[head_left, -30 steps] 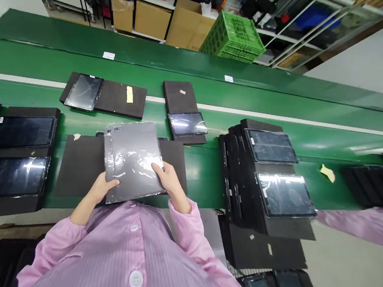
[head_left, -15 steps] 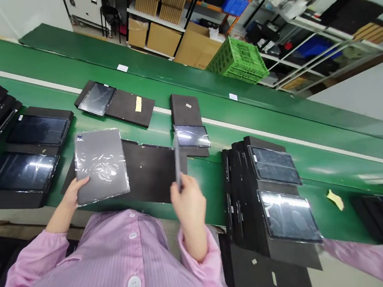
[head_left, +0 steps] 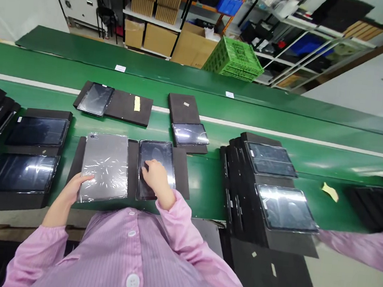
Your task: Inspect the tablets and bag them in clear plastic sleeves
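My left hand (head_left: 73, 187) grips the lower left edge of a grey-backed tablet (head_left: 106, 166) wrapped in clear film, thumb on its back. That tablet lies over the left part of a black foam sheet (head_left: 182, 172). A second tablet (head_left: 156, 151), dark screen up, is on the same sheet to the right. On its screen rests my right hand (head_left: 156, 176), fingers curled closed. A small dark spot shows at those fingertips; I cannot make out what it is.
Filmed tablets on black foam lie at left (head_left: 24, 171), at the back (head_left: 95, 99) and back right (head_left: 190, 134). A tall foam stack (head_left: 242, 185) with tablets stands right. Another person's sleeve (head_left: 361, 248) reaches in at far right. Green crates (head_left: 234, 59) stand beyond the bench.
My right hand has moved left and lowered the tablet from edge-on to flat, screen up, on the foam. My left hand's tablet has turned straighter and shifted slightly right.
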### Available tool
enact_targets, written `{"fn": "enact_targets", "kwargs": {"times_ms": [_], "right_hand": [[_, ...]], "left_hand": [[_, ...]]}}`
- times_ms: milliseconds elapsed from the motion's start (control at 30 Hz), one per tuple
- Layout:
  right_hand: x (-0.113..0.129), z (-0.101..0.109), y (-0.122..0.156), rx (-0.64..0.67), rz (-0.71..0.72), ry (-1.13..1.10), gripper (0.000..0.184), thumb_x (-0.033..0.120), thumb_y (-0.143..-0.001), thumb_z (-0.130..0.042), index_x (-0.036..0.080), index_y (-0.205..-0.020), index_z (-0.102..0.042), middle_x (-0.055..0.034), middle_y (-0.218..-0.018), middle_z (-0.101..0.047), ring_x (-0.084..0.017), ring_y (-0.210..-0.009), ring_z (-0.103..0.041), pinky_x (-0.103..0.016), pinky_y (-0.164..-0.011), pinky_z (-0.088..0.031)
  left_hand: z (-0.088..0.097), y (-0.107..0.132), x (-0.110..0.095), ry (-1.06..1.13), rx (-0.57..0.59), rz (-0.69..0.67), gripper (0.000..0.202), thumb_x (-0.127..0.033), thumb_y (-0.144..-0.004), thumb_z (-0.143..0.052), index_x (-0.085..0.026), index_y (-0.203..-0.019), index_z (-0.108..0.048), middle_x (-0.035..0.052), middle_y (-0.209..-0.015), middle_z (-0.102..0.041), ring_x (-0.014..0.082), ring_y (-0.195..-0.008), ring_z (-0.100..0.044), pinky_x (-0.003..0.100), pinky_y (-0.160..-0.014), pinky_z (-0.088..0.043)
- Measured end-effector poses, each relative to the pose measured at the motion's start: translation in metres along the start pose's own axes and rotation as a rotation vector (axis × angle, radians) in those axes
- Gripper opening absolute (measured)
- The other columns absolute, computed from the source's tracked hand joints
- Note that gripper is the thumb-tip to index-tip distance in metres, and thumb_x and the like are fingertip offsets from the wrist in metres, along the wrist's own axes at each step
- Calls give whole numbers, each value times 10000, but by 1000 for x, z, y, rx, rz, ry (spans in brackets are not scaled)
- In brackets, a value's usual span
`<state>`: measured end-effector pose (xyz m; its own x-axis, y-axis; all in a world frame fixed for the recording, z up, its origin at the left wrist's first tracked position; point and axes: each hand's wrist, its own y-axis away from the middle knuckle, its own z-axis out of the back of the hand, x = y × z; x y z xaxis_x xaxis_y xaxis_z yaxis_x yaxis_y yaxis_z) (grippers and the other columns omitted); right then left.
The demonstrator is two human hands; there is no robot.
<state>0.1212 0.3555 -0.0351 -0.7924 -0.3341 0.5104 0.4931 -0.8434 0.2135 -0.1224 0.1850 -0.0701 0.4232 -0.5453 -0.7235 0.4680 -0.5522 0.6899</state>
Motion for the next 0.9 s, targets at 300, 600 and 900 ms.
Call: {"fn": "enact_targets", "kwargs": {"times_ms": [300, 600, 900], "right_hand": [[58, 25, -43, -240, 33, -345, 299, 202, -987, -454, 235, -1175, -684, -17, -1131, -730, -176, -1034, -677, -272, -920, -483], [44, 19, -50, -108, -54, -747, 253, 169, -911, -496, 163, -1064, -697, -42, -899, -734, -128, -720, -682, -255, -744, -548], [36, 5, -45, 85, -13, -963, 218, 214, -945, -483, 140, -1037, -666, -25, -823, -695, -77, -605, -641, -227, -679, -575]], "left_hand": [[-118, 75, -7, -766, -246, -1068, 352, -366, -921, -515, -178, -1170, -676, 179, -1215, -652, 311, -1185, -591, 442, -1053, -416], [-171, 104, -4, -914, 516, -783, 166, -272, -906, -555, -247, -1016, -677, -11, -780, -709, 162, -669, -621, 268, -646, -409], [-177, 85, -25, -1083, 202, -1049, 259, -301, -981, -464, -202, -872, -677, 62, -768, -658, 204, -766, -570, 300, -630, -354]]}}
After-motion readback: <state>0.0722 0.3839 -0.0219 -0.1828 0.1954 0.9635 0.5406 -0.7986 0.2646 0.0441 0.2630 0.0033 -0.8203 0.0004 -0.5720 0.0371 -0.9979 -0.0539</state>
